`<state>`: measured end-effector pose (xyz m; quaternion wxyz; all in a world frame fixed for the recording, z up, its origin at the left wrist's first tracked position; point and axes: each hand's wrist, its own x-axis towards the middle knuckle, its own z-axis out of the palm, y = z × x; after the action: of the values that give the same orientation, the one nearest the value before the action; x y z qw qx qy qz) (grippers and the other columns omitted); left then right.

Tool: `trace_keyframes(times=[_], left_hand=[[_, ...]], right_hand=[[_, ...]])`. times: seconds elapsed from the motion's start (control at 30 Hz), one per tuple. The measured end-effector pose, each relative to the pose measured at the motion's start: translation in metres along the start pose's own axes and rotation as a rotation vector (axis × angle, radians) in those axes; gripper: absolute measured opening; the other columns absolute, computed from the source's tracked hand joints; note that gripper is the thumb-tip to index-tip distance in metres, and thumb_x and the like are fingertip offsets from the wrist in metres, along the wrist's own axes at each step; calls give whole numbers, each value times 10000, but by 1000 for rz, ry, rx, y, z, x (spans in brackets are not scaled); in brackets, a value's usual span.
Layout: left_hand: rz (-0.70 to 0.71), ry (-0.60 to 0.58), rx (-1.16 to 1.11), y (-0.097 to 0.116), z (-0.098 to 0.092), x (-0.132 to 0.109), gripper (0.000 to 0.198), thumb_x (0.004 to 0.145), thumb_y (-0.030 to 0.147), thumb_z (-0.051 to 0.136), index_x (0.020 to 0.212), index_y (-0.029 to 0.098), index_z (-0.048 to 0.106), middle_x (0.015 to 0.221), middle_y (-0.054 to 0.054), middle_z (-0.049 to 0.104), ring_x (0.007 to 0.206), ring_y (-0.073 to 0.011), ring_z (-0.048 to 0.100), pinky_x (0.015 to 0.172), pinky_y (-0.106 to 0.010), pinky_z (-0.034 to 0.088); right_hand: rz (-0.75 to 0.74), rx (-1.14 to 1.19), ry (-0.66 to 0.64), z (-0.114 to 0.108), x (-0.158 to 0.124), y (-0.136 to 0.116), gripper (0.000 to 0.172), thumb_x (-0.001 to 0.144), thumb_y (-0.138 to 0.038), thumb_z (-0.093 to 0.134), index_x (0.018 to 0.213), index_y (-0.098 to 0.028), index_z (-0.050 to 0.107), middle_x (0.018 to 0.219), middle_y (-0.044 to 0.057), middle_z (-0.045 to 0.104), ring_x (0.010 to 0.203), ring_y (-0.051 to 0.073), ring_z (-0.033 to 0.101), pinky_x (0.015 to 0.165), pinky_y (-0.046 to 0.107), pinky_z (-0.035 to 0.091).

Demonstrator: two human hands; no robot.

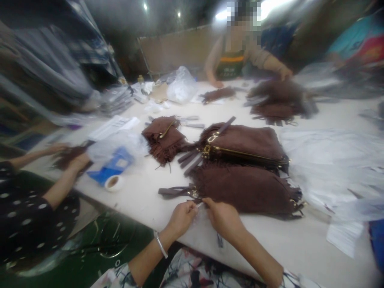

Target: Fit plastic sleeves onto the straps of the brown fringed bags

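A dark brown fringed bag (pixel 243 188) lies at the table's front, its strap and gold-coloured rings pointing left. At its near left corner, my left hand (pixel 181 219) is closed in a pinch. Close beside it, my right hand (pixel 223 216) is also closed, thumb and fingertips against the bag's edge. Between the fingertips shows a small pale sliver, too blurred to name. Behind this bag rests another brown bag (pixel 246 140) with a gold zip. Farther left sits a smaller fringed brown bag (pixel 164 138).
At left, a co-worker's hand (pixel 78 162) touches a brown piece. A tape roll (pixel 114 183) lies by a blue sheet (pixel 118 162). Clear plastic bags (pixel 324 164) spread over the right side. Across the table, another person's hand (pixel 285 73) rests on stacked brown bags (pixel 274 98).
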<state>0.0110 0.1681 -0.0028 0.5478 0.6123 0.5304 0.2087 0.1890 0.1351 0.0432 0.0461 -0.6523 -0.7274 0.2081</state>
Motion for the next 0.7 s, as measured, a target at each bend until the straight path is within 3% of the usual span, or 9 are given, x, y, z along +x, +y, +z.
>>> trace_keyframes(times=[0.37,0.7], left_hand=[[-17,46,-20,0,5,-2,105,761,262,570,708,173,589,596,24,563,573,-129,506,555,-230,329],[-82,55,-150,0,19,4,157,708,305,627,664,157,592,559,20,559,533,-112,477,549,-231,337]], right_hand=[[-10,260,-30,-1,6,13,347,836,-194,526,1154,-300,616,1004,23,740,925,203,681,772,255,446],[-48,288,-22,4,7,18,305,819,-191,534,1081,-291,654,990,28,742,919,211,681,759,263,444]])
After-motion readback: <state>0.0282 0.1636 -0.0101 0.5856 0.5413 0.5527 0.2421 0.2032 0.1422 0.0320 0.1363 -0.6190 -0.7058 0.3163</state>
